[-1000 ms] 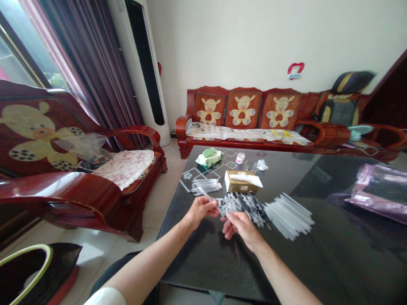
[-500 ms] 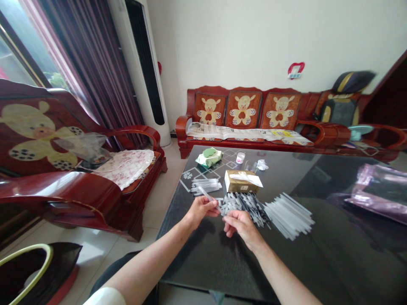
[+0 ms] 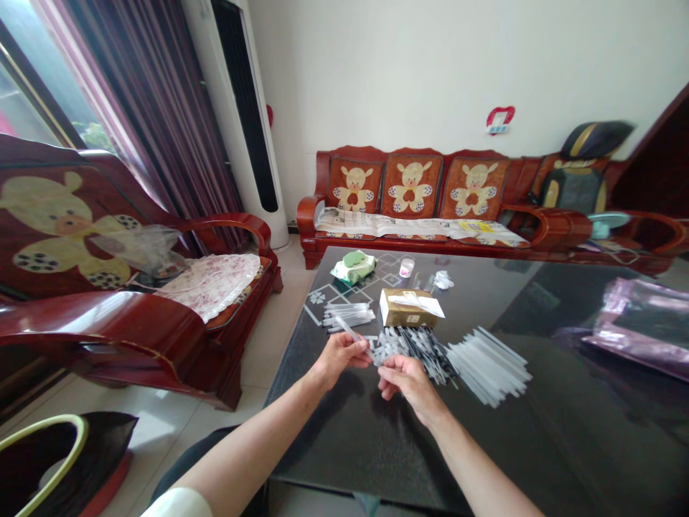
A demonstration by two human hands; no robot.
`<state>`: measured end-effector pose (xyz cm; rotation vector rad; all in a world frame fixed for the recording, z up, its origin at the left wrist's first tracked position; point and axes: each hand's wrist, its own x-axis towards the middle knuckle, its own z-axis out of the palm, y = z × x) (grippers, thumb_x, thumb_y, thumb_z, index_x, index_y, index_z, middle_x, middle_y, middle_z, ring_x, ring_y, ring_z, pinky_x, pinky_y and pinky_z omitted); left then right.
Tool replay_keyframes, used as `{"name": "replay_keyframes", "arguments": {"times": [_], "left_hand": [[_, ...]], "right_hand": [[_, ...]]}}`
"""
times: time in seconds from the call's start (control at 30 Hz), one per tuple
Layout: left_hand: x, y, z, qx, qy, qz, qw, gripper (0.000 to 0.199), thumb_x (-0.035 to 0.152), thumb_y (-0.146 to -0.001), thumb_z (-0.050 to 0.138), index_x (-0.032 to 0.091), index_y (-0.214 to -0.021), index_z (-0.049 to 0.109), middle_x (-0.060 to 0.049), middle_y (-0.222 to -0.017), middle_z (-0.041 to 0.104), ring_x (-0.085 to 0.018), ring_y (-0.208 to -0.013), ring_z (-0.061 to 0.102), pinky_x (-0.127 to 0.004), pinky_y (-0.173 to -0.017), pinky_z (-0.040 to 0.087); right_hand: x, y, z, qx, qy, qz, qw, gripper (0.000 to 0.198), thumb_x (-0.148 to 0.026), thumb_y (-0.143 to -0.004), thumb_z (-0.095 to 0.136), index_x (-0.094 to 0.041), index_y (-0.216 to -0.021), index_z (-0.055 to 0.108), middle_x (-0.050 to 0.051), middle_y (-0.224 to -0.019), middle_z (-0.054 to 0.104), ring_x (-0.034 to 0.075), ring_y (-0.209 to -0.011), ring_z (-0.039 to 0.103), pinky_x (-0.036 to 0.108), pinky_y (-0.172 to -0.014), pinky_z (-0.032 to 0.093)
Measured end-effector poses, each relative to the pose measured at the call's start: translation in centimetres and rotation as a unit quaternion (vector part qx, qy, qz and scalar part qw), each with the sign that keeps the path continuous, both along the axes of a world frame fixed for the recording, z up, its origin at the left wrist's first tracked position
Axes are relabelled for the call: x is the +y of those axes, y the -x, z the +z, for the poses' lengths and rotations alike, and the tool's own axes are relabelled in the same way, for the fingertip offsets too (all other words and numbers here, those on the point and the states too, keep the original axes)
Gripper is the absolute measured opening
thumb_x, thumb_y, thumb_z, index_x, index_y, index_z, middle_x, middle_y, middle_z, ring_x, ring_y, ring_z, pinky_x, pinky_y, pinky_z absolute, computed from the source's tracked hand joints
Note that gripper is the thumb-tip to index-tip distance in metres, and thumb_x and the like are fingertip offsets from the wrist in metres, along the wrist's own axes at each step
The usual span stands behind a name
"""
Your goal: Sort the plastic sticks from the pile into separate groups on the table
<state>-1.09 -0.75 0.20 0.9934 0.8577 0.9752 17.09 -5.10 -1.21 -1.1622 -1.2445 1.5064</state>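
A thin translucent plastic tube [image 3: 347, 328] slants up and left out of my left hand [image 3: 341, 355], whose thumb and fingers pinch it. Close by on the right, my right hand [image 3: 407, 380] is closed in a pinch near the tube's lower end; what sits between its fingertips is too small to make out. Just beyond the hands lies a heap of black and whitish thin plastic pieces [image 3: 425, 348]. Translucent tubes [image 3: 489, 366] are spread side by side to the right of that heap. A smaller bundle of clear tubes [image 3: 349, 314] lies beyond my left hand.
On the dark table [image 3: 565, 431] stand a tissue box [image 3: 410, 309], a green wipes pack [image 3: 354, 267], a small white cup [image 3: 406, 268] and crumpled tissue [image 3: 443, 279]. Purple plastic packaging [image 3: 640, 327] lies at the right. A bin [image 3: 69, 459] is on the floor at left.
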Motion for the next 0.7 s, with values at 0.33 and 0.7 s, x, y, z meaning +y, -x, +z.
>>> {"name": "replay_keyframes", "arguments": {"times": [0.33,0.7], "left_hand": [[0.06,0.13,-0.02,0.002,-0.001,0.0,1.0,0.043,0.045,-0.064,0.079,0.01,-0.084,0.066,-0.007,-0.073,0.068,-0.014,-0.062,0.065,-0.025,-0.061,0.054],[0.09,0.14,0.07,0.001,0.001,0.003,1.0,0.043,0.045,-0.063,0.08,0.01,-0.084,0.066,-0.007,-0.073,0.068,-0.014,-0.062,0.065,-0.025,-0.061,0.054]], "right_hand": [[0.03,0.13,-0.18,0.013,0.015,0.008,1.0,0.037,-0.049,-0.075,0.067,-0.012,-0.08,0.061,0.004,-0.06,0.067,0.013,-0.046,0.061,0.024,-0.046,0.047],[0.04,0.2,-0.06,0.006,0.014,0.001,1.0,0.038,-0.049,-0.073,0.068,-0.012,-0.079,0.062,0.004,-0.061,0.068,0.013,-0.047,0.061,0.024,-0.047,0.048]]}}
